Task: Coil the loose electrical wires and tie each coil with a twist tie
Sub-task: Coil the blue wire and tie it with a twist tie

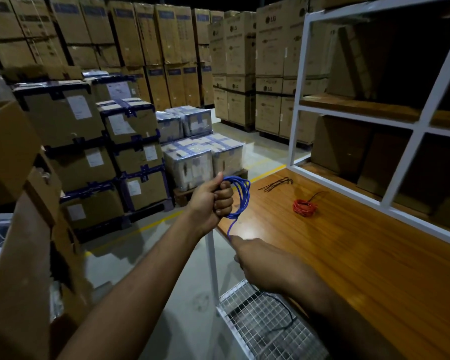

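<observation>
Two hands work the blue wire (240, 197) at frame centre: our left hand (212, 201) grips its coil with fingers curled round, while our right hand (260, 261) pinches the tail below. A red coil (304, 207) and black twist ties (277, 183) lie on the table (348, 255), centre right.

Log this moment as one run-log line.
stage: coiling blue wire | left hand: grips coil | right hand: pinches wire tail | red coil: on table | twist ties: unused

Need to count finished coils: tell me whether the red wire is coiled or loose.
Coiled: the red wire lies in a tight ring on the wooden table.
</observation>
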A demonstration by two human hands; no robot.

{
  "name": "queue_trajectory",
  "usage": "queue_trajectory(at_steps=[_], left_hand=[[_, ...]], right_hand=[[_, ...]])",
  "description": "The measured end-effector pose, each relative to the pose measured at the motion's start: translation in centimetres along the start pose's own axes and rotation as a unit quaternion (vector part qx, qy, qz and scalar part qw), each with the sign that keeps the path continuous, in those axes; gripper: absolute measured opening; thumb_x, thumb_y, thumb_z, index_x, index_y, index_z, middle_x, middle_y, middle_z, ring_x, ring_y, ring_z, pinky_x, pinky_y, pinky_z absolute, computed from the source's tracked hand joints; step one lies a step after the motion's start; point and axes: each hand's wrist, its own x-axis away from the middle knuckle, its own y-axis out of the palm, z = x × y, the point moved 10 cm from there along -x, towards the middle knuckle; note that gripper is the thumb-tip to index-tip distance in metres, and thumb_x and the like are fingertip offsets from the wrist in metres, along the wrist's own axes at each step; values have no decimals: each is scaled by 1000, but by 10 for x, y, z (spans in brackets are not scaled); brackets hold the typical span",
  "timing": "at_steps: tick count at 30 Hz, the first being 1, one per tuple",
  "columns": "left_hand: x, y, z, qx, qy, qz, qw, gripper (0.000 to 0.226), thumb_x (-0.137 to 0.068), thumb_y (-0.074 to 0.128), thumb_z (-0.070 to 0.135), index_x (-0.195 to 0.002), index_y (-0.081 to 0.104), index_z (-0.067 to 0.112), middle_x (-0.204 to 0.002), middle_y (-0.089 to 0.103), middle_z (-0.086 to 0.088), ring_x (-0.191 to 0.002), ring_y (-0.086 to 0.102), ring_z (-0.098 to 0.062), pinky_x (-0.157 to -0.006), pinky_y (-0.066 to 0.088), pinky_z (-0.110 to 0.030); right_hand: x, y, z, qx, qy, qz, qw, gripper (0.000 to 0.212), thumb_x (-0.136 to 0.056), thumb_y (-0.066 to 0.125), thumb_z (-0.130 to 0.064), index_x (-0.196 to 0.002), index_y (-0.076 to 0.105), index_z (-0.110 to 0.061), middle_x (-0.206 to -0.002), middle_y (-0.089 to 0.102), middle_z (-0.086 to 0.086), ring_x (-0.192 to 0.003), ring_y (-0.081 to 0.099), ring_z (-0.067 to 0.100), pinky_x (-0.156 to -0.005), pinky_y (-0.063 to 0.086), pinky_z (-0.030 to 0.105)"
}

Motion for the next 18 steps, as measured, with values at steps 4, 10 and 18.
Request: queue_trajectory(at_steps=[4, 10, 18], left_hand=[[4, 3, -15, -2, -3, 18, 1000, 40, -105, 35, 34, -69, 37, 17, -45, 24, 8, -33, 23, -4, -34, 17, -18], [6, 12, -22, 1, 21, 32, 999, 38, -105, 38, 31, -70, 38, 14, -50, 25, 4, -37, 24, -7, -38, 22, -18], [15, 18, -35, -48, -25, -27, 998, 38, -101, 36, 38, -81, 46, 6, -49, 31, 1, -32, 23, -4, -34, 16, -17]], right_hand=[[4, -66, -19, 95, -54, 156, 982, 15, -95, 49, -9, -104, 60, -14, -95, 65, 12, -88, 61, 31, -64, 36, 36], [35, -119, 2, -20, -60, 437, 897, 27, -72, 86, -32, -63, 63, -22, -55, 58, -3, -51, 44, 8, -51, 25, 9], [7, -86, 42, -422, -68, 75, 901, 16, -99, 58, -16, -102, 71, -9, -81, 64, 2, -74, 57, 7, -68, 47, 24]])
